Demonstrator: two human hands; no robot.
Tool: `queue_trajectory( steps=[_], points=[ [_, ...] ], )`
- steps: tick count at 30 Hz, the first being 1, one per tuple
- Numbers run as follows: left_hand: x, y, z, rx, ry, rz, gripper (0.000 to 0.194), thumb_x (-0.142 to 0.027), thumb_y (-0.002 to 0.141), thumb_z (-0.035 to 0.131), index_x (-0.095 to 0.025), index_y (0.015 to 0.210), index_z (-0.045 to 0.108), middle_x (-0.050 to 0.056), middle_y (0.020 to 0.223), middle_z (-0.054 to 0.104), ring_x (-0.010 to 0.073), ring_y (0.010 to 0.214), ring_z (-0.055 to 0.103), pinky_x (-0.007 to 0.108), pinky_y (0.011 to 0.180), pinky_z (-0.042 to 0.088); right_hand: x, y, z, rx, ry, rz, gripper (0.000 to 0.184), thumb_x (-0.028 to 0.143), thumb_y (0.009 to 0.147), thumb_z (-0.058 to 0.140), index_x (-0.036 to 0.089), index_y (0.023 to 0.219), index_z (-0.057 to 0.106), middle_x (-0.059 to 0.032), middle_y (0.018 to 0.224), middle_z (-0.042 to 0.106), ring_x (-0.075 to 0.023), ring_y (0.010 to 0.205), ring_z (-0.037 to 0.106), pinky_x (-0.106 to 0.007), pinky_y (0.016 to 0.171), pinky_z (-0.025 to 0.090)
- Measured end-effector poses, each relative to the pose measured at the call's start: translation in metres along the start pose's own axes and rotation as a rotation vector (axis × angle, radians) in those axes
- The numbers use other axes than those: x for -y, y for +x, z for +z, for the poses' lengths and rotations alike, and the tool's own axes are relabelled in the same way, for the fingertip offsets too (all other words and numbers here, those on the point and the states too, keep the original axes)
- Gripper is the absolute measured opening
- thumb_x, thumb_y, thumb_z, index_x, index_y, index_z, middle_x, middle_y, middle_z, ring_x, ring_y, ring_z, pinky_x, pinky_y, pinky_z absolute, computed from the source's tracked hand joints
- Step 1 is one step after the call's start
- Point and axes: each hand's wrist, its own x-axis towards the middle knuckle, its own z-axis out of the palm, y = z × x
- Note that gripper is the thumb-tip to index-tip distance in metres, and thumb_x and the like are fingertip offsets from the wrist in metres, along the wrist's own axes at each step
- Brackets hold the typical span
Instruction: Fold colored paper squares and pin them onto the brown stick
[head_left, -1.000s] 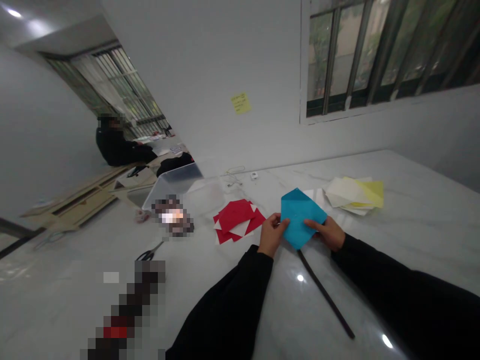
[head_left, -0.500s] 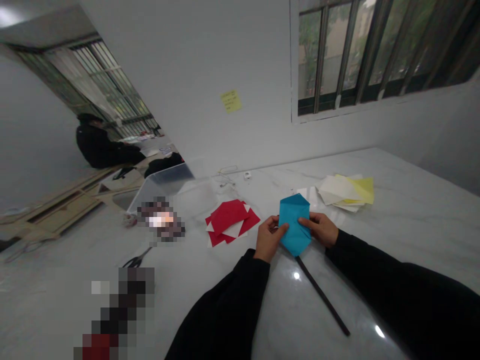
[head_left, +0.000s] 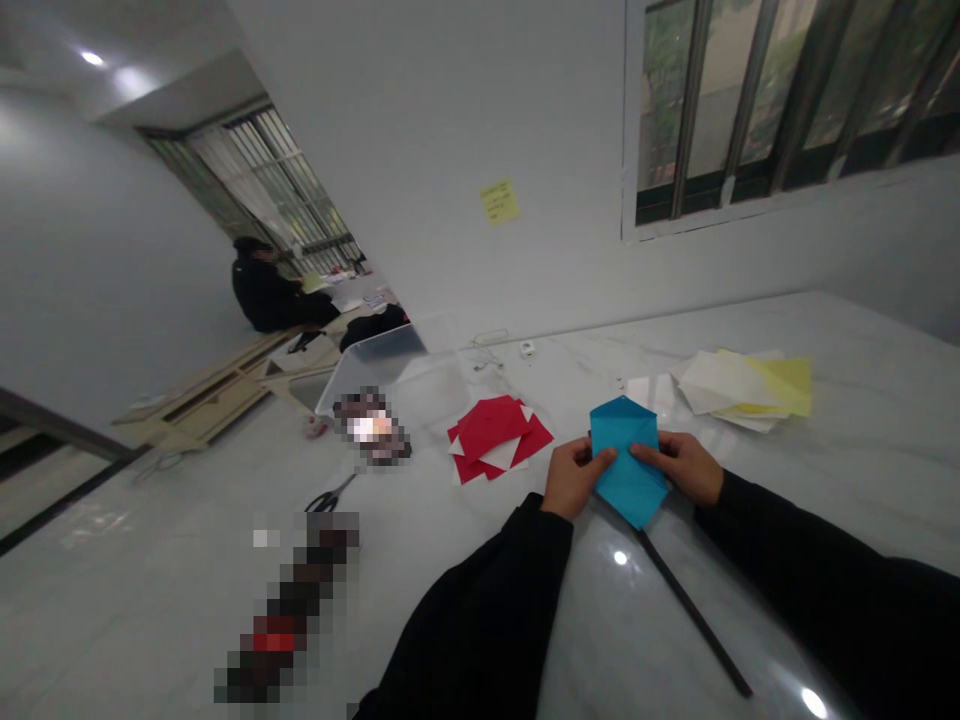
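A blue sheet of folded paper [head_left: 626, 480] is held up between my two hands, its top and bottom ends tapering to points. My left hand [head_left: 574, 472] grips its left edge, thumb lying on the front face. On the opposite edge my right hand [head_left: 686, 465] pinches the paper, its thumb near the middle. Both hands' other fingers are partly hidden behind the sheet. Below the paper's lower point a thin dark stick [head_left: 694, 612] lies slanted on the white marbled table [head_left: 465, 540]; whether it touches the paper I cannot tell.
Red and white folded papers [head_left: 495, 435] lie left of my hands, white and yellow papers [head_left: 750, 385] to the right. Scissors [head_left: 330, 497], a clear plastic bin [head_left: 375, 355] and two blurred-out items are further left. A yellow note [head_left: 499, 202] is on the wall; another person [head_left: 274, 290] sits beyond.
The camera view has turned left, so everything sits further right in the picture. Both thumbs have come closer together on the blue paper, which both hands still hold.
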Motion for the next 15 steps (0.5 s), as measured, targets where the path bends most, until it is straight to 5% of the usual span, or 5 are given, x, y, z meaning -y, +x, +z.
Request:
queue_trajectory(
  steps=[15],
  points=[
    [0.0006, -0.0018, 0.0012, 0.005, -0.021, -0.026, 0.045, -0.047, 0.064, 0.084, -0.010, 0.087, 0.073, 0.011, 0.086, 0.075, 0.0206, 0.074, 0.067, 0.032, 0.072, 0.052, 0.0042, -0.0020, 0.0023, -0.008, -0.058, -0.005, 0.049, 0.060, 0.069, 0.077, 0.017, 0.092, 0.075, -0.0086, 0.092, 0.079, -0.0331, 0.088, 0.074, -0.047, 0.082, 0.060]
  ],
)
